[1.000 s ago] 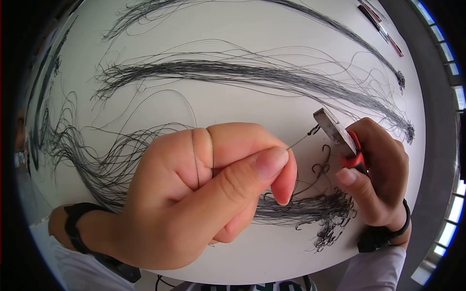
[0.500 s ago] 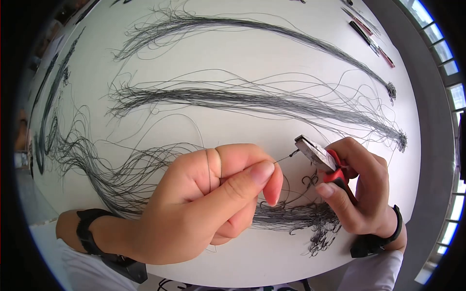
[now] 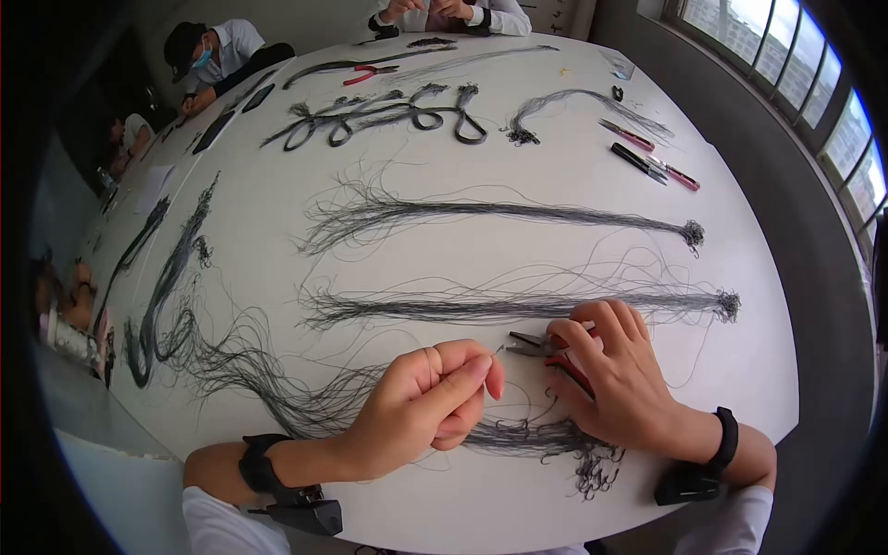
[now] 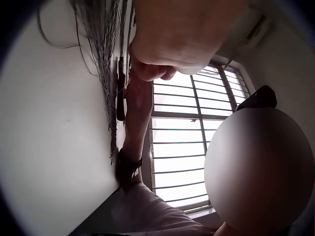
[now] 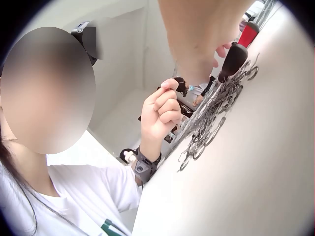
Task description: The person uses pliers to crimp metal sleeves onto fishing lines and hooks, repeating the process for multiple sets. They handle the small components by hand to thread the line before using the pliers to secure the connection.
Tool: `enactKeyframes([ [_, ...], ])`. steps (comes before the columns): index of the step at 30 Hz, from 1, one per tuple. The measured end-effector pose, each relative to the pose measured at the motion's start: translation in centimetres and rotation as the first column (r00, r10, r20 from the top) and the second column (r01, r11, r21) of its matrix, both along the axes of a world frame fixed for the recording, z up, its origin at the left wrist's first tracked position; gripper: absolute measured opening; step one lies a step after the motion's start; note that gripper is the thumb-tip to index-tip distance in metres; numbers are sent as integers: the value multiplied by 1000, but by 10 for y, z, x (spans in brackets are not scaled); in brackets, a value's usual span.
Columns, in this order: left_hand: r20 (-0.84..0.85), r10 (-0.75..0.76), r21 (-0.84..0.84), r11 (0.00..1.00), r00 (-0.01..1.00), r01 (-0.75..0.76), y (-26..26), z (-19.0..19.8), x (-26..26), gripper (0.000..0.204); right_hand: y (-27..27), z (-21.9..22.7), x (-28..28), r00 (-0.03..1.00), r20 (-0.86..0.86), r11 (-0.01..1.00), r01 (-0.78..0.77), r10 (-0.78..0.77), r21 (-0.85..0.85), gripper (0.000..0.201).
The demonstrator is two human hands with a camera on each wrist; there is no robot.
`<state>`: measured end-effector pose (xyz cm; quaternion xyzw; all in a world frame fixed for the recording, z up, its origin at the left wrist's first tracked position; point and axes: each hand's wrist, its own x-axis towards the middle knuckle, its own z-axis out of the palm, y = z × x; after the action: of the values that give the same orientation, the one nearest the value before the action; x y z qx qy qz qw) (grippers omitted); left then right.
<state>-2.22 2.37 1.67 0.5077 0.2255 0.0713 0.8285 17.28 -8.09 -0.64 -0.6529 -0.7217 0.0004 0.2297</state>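
Observation:
My left hand pinches a thin dark line between thumb and index finger, and a loop of it circles the index finger. Its short end sticks out toward the pliers, whose jaws stand apart; whether they touch it I cannot tell. My right hand, back upward, holds their red and black handles. Beneath both hands lies a bundle of dark lines with hooks at its right end. In the right wrist view, my left hand has curled fingers, and the pliers' handle shows above the hooks.
Two long line bundles cross the table beyond my hands. Farther off are looped bundles, red-handled pliers and several small tools. Other people sit at the far and left sides.
The head view has lifted to show more of the table. My right hand has turned palm down, the pliers now point left with jaws apart, and the hands are closer together.

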Motion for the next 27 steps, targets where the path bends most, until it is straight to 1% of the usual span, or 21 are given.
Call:
enactKeyframes([
  [1,9,10,21,1000,1000,-10,0,0,0,24,0,2,0,1000,-13,999,-16,16,33,43],
  [2,16,1,25,1000,1000,-1,0,1,-1,24,2,6,-2,998,-59,991,-20,29,135,34],
  [3,21,-7,41,999,1000,6,-2,0,-1,24,1,8,-1,998,-54,988,-14,22,151,34],
  [5,33,-76,234,970,997,67,-5,0,-2,24,-4,9,1,916,-332,964,-162,226,210,15],
  [6,5,-93,324,942,996,87,-6,0,-3,23,-10,20,-7,817,-559,988,-150,138,26,6],
  [7,7,-102,337,937,995,94,-9,2,-3,23,-12,19,-12,821,-554,989,-141,138,38,6],
  [8,-37,-111,571,813,993,112,-13,5,-2,21,-13,18,-18,657,-752,988,-141,48,-59,10],
  [9,-80,-106,763,633,991,129,-16,7,-1,19,-14,18,-21,450,-891,974,-167,-61,-151,13],
  [10,-56,-90,828,552,994,96,-19,6,2,9,-15,26,-18,454,-878,934,-227,-149,-276,17],
  [11,-55,-93,831,548,994,97,-19,-1,3,9,-14,27,-19,455,-879,936,-224,-146,-271,17],
  [13,121,-79,975,198,989,-104,-18,-10,5,8,-10,27,-25,425,-882,937,-175,-205,-302,16],
  [14,123,-79,975,194,989,-106,-19,-12,4,8,-8,25,-26,426,-882,938,-175,-201,-299,16],
  [16,27,-50,991,-126,998,-33,-20,-7,2,4,-6,19,-29,421,-885,942,-166,-199,-291,16],
  [17,27,-48,991,-130,998,-33,-22,-5,1,4,-5,19,-30,421,-886,943,-168,-195,-288,16],
  [19,-65,-1,962,-266,998,63,-25,-1,1,5,-4,19,-32,411,-875,928,-148,-256,-341,14],
  [20,-63,1,961,-269,998,61,-25,-2,0,5,-3,17,-33,413,-875,929,-149,-253,-339,14],
  [22,-33,23,952,-303,999,38,-26,-5,1,7,-2,12,-34,476,-870,971,-119,-129,-208,14],
  [23,-31,22,953,-302,999,36,-27,-5,0,7,-2,12,-34,477,-869,971,-117,-130,-209,14],
  [25,10,136,966,-257,991,26,-29,-2,1,10,-2,13,-32,341,-918,961,-115,-201,-253,16],
  [26,13,132,965,-260,991,22,-30,1,2,10,-1,12,-28,300,-933,957,-149,-197,-250,17],
  [27,115,120,965,-251,986,-82,-31,5,5,13,0,12,-27,299,-934,958,-145,-195,-246,17],
])
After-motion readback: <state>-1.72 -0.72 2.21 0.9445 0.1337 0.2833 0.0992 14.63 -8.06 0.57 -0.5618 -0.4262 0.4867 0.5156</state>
